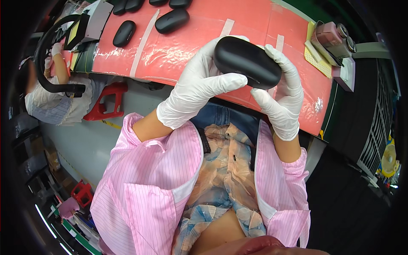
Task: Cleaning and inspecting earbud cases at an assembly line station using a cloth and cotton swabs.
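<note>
A smooth black oval case [246,61], shaped like a closed glasses case, is held up between both my white-gloved hands above the near side of the work table. My left hand [197,80] grips its left end, thumb along the lower front edge and fingers behind. At the right end, my right hand [282,91] closes round it with the thumb below and the fingers over the far side. Similar black cases lie on the table, one [172,21] beyond my left hand and another [124,34] farther left; several more sit at the far edge.
A pink-red mat [170,57] under clear plastic covers the table. At the right stand bottles [331,36] and a yellow pad [316,59]. On the left, a black flexible arm [42,63] curves near a co-worker [61,93] and a red stool [108,102].
</note>
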`<state>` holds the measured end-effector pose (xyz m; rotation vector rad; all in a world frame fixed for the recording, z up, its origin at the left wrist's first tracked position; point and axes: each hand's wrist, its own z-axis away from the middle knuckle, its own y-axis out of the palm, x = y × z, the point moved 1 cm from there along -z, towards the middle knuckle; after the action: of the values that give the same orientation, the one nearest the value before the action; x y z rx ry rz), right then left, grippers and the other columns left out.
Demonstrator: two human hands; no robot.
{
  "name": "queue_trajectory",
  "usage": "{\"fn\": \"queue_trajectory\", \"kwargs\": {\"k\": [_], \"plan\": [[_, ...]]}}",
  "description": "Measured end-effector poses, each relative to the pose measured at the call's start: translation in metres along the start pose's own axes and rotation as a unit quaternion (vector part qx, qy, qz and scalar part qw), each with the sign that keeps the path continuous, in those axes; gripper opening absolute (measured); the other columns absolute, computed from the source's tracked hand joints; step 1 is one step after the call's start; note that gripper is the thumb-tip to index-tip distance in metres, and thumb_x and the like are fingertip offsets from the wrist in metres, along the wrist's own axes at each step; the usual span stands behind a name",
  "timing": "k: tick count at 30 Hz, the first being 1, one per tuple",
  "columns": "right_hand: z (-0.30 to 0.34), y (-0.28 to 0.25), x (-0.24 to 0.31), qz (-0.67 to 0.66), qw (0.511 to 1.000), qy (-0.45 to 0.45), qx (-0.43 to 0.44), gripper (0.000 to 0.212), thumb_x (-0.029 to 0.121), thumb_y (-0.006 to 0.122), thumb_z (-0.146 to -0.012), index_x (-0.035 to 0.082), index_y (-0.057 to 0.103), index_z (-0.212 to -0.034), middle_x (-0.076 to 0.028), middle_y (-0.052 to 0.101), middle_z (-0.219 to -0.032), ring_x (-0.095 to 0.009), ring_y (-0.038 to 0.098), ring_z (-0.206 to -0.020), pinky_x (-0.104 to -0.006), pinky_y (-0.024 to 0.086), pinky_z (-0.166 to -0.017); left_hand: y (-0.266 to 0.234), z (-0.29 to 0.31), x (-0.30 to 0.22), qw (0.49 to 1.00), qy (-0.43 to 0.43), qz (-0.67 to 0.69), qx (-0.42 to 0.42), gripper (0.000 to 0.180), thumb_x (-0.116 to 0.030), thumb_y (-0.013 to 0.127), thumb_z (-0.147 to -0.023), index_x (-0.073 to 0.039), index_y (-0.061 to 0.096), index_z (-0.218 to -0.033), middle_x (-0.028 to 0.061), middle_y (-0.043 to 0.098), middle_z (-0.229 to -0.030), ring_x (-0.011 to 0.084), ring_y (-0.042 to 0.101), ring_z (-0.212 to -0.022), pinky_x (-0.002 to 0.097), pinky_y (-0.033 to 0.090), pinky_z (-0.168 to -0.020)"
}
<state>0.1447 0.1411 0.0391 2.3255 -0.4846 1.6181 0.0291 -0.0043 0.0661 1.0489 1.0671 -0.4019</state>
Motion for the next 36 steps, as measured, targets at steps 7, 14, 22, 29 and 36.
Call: {"fn": "queue_trajectory", "kwargs": {"k": [7,14,22,29,36], "plan": [[-0.001,0.004,0.001,0.052,0.998,-0.018,0.008,0.065,0.003,0.073,-0.071,0.003,0.051,-0.132,-0.01,0.06,-0.128,-0.021,0.056,-0.119,-0.0348,0.038,-0.105,-0.004,0.002,0.003,1.0,0.015,-0.002,-0.003,0.065,0.0,0.076,-0.076,-0.002,0.045,-0.133,0.0043,0.056,-0.12,0.0125,0.055,-0.112,0.028,0.045,-0.097],[0.001,-0.002,-0.004,0.087,0.995,-0.017,0.049,0.065,-0.002,0.065,-0.073,0.002,0.046,-0.135,-0.015,0.051,-0.136,-0.026,0.048,-0.128,-0.0393,0.036,-0.108,-0.011,0.001,0.012,1.0,-0.005,0.022,0.013,0.053,-0.022,0.068,-0.088,-0.002,0.046,-0.132,0.0067,0.058,-0.118,0.0157,0.058,-0.107,0.0296,0.052,-0.085],[0.016,-0.039,0.006,0.222,0.975,0.015,-0.024,0.062,0.012,0.066,-0.077,-0.001,0.048,-0.135,-0.017,0.055,-0.131,-0.029,0.052,-0.123,-0.0374,0.038,-0.105,-0.021,0.003,0.017,0.963,-0.211,0.168,-0.002,0.041,-0.025,0.057,-0.093,0.006,0.054,-0.12,0.0171,0.064,-0.106,0.0224,0.066,-0.081,0.026,0.057,-0.063],[0.05,-0.093,-0.032,0.592,0.803,0.027,-0.064,0.023,0.004,0.063,-0.09,0.002,0.066,-0.112,-0.015,0.062,-0.123,-0.023,0.063,-0.106,-0.0315,0.049,-0.089,-0.01,0.0,0.015,0.958,-0.2,0.203,-0.044,0.04,-0.027,0.059,-0.092,0.002,0.055,-0.12,0.0123,0.063,-0.109,0.0179,0.065,-0.086,0.0248,0.05,-0.067],[0.026,-0.015,0.02,0.349,0.923,-0.009,-0.161,0.029,-0.002,0.059,-0.09,-0.003,0.06,-0.12,-0.009,0.061,-0.109,-0.017,0.059,-0.103,-0.0281,0.047,-0.089,0.001,0.003,0.015,0.957,-0.185,0.22,-0.045,0.039,-0.028,0.058,-0.094,0.001,0.055,-0.12,0.0091,0.065,-0.104,0.0163,0.065,-0.084,0.0251,0.05,-0.067]]}}
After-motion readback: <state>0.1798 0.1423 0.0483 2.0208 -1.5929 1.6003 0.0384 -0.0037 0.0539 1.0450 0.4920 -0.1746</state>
